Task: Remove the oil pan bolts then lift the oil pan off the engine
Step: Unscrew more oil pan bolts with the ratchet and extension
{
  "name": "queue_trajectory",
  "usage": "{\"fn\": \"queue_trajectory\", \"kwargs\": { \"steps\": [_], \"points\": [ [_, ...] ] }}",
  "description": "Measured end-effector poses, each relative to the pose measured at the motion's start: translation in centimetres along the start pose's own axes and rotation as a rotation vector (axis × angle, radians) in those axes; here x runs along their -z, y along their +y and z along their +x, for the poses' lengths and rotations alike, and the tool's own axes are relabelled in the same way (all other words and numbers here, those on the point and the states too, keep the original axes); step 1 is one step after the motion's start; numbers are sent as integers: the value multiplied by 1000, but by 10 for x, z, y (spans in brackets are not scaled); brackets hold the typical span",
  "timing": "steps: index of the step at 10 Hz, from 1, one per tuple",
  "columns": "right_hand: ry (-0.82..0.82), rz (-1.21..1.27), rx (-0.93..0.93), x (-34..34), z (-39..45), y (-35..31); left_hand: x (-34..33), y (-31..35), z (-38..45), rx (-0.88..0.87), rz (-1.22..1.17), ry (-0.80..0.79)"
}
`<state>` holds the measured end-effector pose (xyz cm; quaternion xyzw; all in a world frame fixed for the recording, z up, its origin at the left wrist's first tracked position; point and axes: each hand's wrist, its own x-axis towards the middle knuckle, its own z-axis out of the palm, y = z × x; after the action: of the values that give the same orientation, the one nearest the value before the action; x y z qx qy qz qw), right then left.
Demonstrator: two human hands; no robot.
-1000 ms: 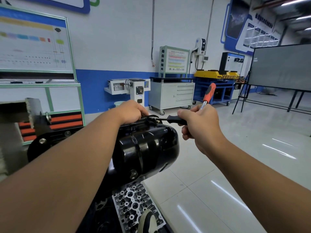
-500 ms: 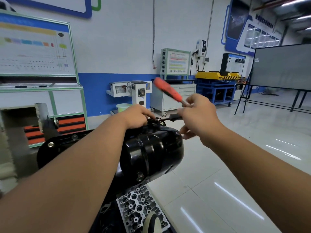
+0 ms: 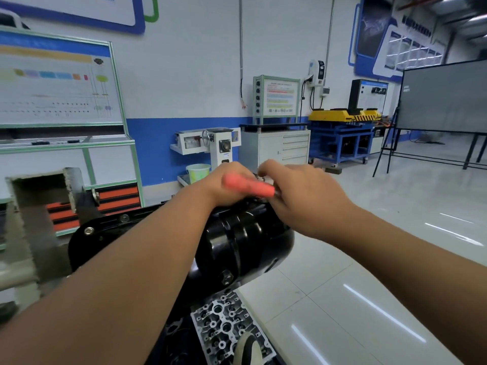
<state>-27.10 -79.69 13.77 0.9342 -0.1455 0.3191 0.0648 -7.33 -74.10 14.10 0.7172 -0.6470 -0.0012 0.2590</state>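
The black glossy oil pan (image 3: 245, 241) sits on top of the upturned engine, with a bolt (image 3: 89, 230) showing on its flange at the left. My left hand (image 3: 226, 177) rests curled on the pan's far top edge, over the tool's hidden head. My right hand (image 3: 303, 196) grips a ratchet wrench whose blurred orange handle (image 3: 247, 186) now lies across in front of my left hand, pointing left. The bolt being worked is hidden behind both hands.
A grey cylinder head face (image 3: 224, 325) shows below the pan, with a shoe (image 3: 246, 349) beside it. An engine stand frame (image 3: 39, 196) is at the left. White floor (image 3: 369, 259) spreads to the right; cabinets (image 3: 276, 148) and a blackboard (image 3: 442, 96) stand farther back.
The ratchet's orange handle has swung from upright on the right, over the top, down to the left across my left hand. My right hand has moved left with it; my left hand stays on the pan.
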Motion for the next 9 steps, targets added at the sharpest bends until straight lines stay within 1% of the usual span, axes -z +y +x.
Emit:
{"fn": "queue_trajectory", "kwargs": {
  "steps": [1,2,3,4,5,6,7,8,9],
  "points": [
    [128,1065,-793,5,10,-6,-2,-4,4,29,104,31],
    [190,1502,-1187,4,12,-8,-3,-2,5,21,134,36],
    [244,975,-725,1,1,-8,-3,-4,7,26,125,43],
    [84,173,48,4,-5,1,-1,-7,7,23,108,49],
    [92,111,90,0,-4,1,-1,-6,8,-1,173,62],
    [243,1100,-766,-9,0,-11,-2,-6,10,14,181,48],
    [252,1288,-987,-8,3,-8,-2,-5,11,16,191,35],
    [116,463,-229,1,-8,9,-2,-6,11,14,166,40],
    [-101,211,79,5,-9,16,-2,-6,9,-9,89,-3]
  ]
}}
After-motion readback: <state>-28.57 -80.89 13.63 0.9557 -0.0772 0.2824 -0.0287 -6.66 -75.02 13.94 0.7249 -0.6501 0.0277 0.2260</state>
